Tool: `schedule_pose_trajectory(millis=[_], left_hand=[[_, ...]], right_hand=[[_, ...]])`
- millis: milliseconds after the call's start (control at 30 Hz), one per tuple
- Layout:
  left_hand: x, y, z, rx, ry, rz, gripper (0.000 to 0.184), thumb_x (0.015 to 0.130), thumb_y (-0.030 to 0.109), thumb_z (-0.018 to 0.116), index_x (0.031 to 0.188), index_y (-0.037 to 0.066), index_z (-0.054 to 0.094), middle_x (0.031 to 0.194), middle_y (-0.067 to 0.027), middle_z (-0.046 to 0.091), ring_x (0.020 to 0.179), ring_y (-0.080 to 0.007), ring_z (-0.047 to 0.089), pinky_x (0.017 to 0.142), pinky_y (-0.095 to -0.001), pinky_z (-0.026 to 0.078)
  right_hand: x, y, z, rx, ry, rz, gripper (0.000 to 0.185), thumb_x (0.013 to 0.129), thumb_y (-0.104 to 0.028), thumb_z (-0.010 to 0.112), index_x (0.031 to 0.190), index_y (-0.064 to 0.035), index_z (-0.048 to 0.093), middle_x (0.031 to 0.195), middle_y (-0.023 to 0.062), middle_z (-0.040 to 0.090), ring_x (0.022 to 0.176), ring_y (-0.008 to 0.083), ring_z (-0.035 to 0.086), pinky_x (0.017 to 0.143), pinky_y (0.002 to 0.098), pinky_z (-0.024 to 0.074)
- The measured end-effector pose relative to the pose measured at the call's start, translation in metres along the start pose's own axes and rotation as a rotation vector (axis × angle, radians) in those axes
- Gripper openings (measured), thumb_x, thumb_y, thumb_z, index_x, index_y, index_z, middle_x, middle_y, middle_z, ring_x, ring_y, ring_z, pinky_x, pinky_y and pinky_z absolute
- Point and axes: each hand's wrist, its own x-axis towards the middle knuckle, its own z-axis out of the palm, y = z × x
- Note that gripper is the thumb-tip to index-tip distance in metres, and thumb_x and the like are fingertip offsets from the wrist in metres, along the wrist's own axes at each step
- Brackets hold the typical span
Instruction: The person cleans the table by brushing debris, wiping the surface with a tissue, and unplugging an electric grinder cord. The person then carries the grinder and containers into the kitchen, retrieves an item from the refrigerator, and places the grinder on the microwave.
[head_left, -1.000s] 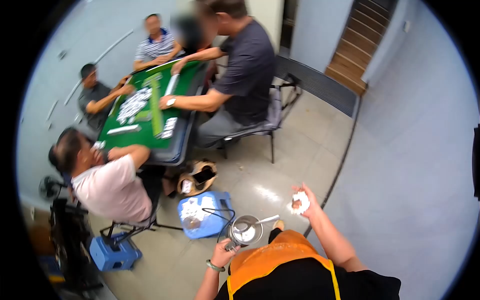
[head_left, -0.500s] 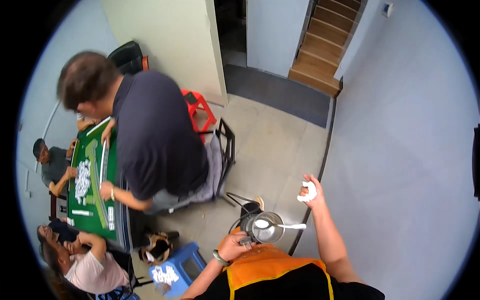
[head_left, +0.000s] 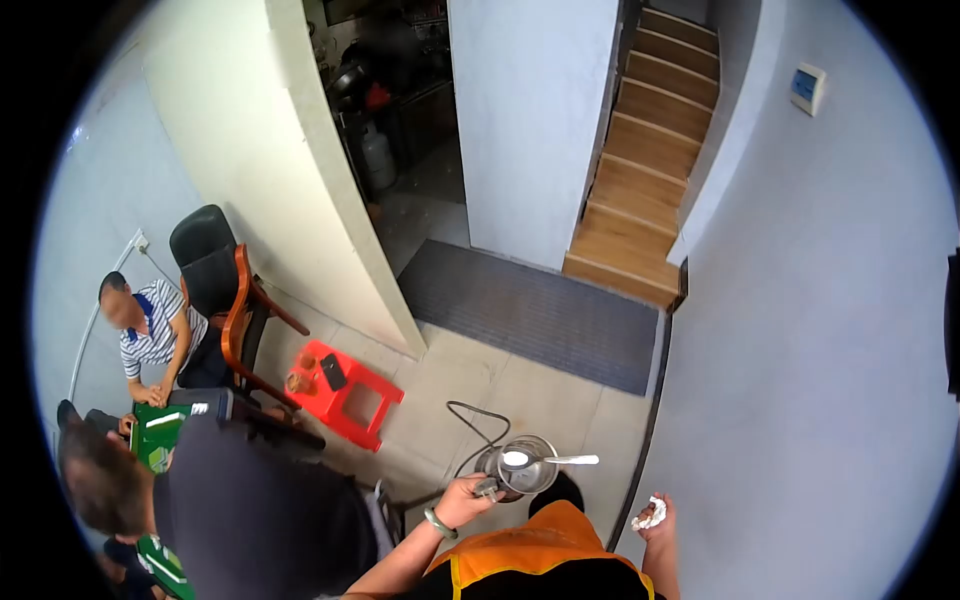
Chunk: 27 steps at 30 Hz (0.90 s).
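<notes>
My left hand [head_left: 462, 503], with a bracelet at its wrist, is closed at the handle side of a metal pot [head_left: 540, 482]. A plug [head_left: 487, 488] is held in the same hand, and its dark cord [head_left: 476, 408] loops out over the floor. Across the pot's mouth lies a spoon [head_left: 572, 460], its white handle sticking out to the right. My right hand [head_left: 666, 523] is at the lower right, by the wall, with its fingers curled round a crumpled white tissue [head_left: 650, 514]. An orange apron [head_left: 550, 542] covers my front.
A person in a dark shirt [head_left: 265, 510] is close on my left, beside a green-topped table [head_left: 160, 428]. A red stool [head_left: 375, 392] carries a phone [head_left: 333, 372]. Beyond are an armchair [head_left: 205, 262], a seated person [head_left: 155, 325], a grey mat [head_left: 540, 315] and wooden stairs [head_left: 640, 180].
The view has moved on toward the mat and stairs, and the table and dark-shirted person have shifted to the lower left. My right hand has come lower, still with the tissue.
</notes>
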Motion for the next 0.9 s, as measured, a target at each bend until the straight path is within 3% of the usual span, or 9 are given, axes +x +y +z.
schedule_pose_trajectory(millis=[100, 200, 333, 433, 533, 567, 633, 733, 900], left_hand=[[0.095, 0.03, -0.017, 0.006, 0.125, -0.031, 0.017, 0.084, 0.014, 0.072, 0.072, 0.005, 0.063, 0.07, 0.0037, 0.053, 0.058, -0.0039, 0.051, 0.049, -0.0213, 0.042], [0.169, 0.051, -0.041, -0.052, 0.26, -0.044, 0.016, 0.084, 0.016, 0.072, 0.074, 0.006, 0.065, 0.072, 0.0037, 0.056, 0.059, -0.0038, 0.052, 0.05, -0.021, 0.046], [0.268, 0.07, -0.086, -0.182, 0.392, -0.04, 0.012, 0.085, 0.017, 0.072, 0.083, 0.007, 0.066, 0.071, 0.0047, 0.058, 0.059, -0.0036, 0.053, 0.05, -0.0202, 0.047], [0.349, 0.07, -0.128, -0.225, 0.454, 0.001, 0.012, 0.086, 0.017, 0.071, 0.086, 0.007, 0.065, 0.07, 0.0046, 0.059, 0.058, -0.0033, 0.053, 0.049, -0.0201, 0.047], [0.426, 0.092, -0.186, -0.247, 0.479, 0.014, 0.012, 0.086, 0.017, 0.071, 0.083, 0.008, 0.065, 0.067, 0.0054, 0.057, 0.057, -0.0029, 0.053, 0.048, -0.0203, 0.046], [0.452, 0.099, -0.209, -0.247, 0.469, -0.007, 0.012, 0.086, 0.017, 0.071, 0.082, 0.008, 0.065, 0.067, 0.0055, 0.057, 0.057, -0.0029, 0.053, 0.048, -0.0203, 0.046], [0.496, 0.112, -0.248, -0.279, 0.469, -0.069, 0.013, 0.086, 0.016, 0.072, 0.079, 0.008, 0.065, 0.066, 0.0057, 0.057, 0.057, -0.0029, 0.052, 0.047, -0.0202, 0.046], [0.556, 0.147, -0.307, -0.23, 0.579, -0.023, 0.012, 0.085, 0.015, 0.072, 0.078, 0.008, 0.065, 0.072, 0.0052, 0.058, 0.061, -0.003, 0.054, 0.049, -0.0202, 0.048], [0.633, 0.169, -0.414, -0.255, 0.703, -0.017, 0.015, 0.085, 0.016, 0.073, 0.076, 0.007, 0.063, 0.074, 0.0047, 0.055, 0.062, -0.0038, 0.054, 0.049, -0.0209, 0.049]], right_hand=[[0.077, -0.048, 0.105, -0.076, 0.026, 0.072, 0.027, 0.089, -0.041, 0.056, 0.082, -0.0155, 0.062, 0.055, 0.0013, 0.052, 0.04, 0.0173, 0.044, 0.039, 0.0309, 0.0363], [0.172, -0.079, 0.22, -0.39, -0.107, -0.017, 0.026, 0.089, -0.039, 0.058, 0.089, -0.0136, 0.061, 0.059, 0.0038, 0.055, 0.04, 0.019, 0.049, 0.037, 0.0322, 0.0398], [0.25, -0.101, 0.428, -0.484, -0.2, 0.086, 0.029, 0.089, -0.043, 0.06, 0.096, -0.0148, 0.062, 0.059, 0.004, 0.054, 0.042, 0.0171, 0.048, 0.038, 0.0327, 0.0358], [0.325, -0.094, 0.536, -0.53, -0.281, 0.085, 0.029, 0.089, -0.043, 0.061, 0.093, -0.0145, 0.062, 0.057, 0.0037, 0.053, 0.042, 0.016, 0.047, 0.038, 0.0317, 0.0355], [0.384, -0.063, 0.611, -0.549, -0.259, 0.037, 0.025, 0.089, -0.04, 0.062, 0.088, -0.0143, 0.063, 0.055, 0.0045, 0.054, 0.039, 0.0175, 0.047, 0.037, 0.0316, 0.0378], [0.405, -0.051, 0.626, -0.509, -0.144, 0.1, 0.024, 0.089, -0.037, 0.062, 0.086, -0.0139, 0.063, 0.055, 0.0049, 0.054, 0.039, 0.0186, 0.048, 0.037, 0.0324, 0.0384], [0.443, -0.037, 0.655, -0.575, -0.162, 0.255, 0.024, 0.089, -0.037, 0.063, 0.087, -0.0131, 0.062, 0.057, 0.0044, 0.055, 0.04, 0.0182, 0.048, 0.038, 0.0323, 0.0389], [0.495, -0.018, 0.714, -0.637, -0.068, 0.3, 0.026, 0.09, -0.038, 0.06, 0.087, -0.0123, 0.062, 0.058, 0.0042, 0.055, 0.041, 0.0177, 0.048, 0.038, 0.0326, 0.0392], [0.58, 0.03, 0.842, -0.692, -0.111, 0.29, 0.025, 0.094, -0.036, 0.053, 0.09, -0.0126, 0.06, 0.056, 0.0047, 0.052, 0.04, 0.0185, 0.047, 0.038, 0.0342, 0.038]])
